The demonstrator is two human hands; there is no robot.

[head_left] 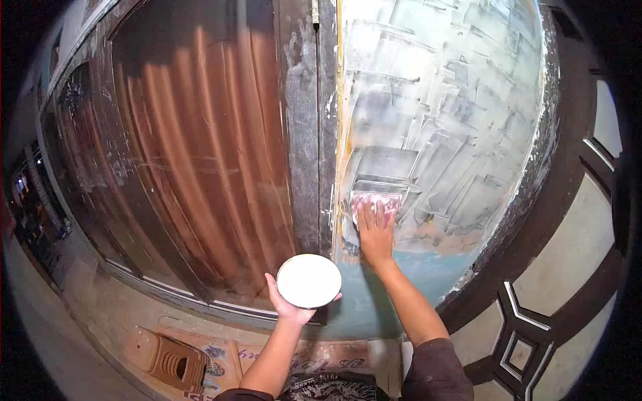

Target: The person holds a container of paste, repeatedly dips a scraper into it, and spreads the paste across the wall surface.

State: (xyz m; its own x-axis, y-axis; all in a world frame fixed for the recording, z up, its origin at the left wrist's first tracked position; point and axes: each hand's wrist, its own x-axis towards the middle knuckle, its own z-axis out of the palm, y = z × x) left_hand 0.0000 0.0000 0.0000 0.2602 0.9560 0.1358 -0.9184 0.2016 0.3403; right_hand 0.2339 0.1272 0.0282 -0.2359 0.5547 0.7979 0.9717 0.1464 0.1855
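Observation:
My left hand (293, 311) supports a round, white-topped dish (309, 281) from below, with the thumb at its left side and fingertips at its right. Whether the white is the dish itself or a paste filling it, I cannot tell. Higher up and to the right, my right hand (376, 234) presses a flat rectangular putty spreader (376, 196) to the wall (435, 100), fingers laid along its face. White smears cover the spreader and those fingers. Overlapping grey-white strokes coat the wall above, while its lower strip is light blue-green.
Left of the wall stands a dark wooden frame (304, 134) with glass and an orange-brown curtain (207, 147) behind it. A dark panelled door (562, 287) borders the right. Brown stacked stools (167, 357) and a printed sheet (348, 355) lie below.

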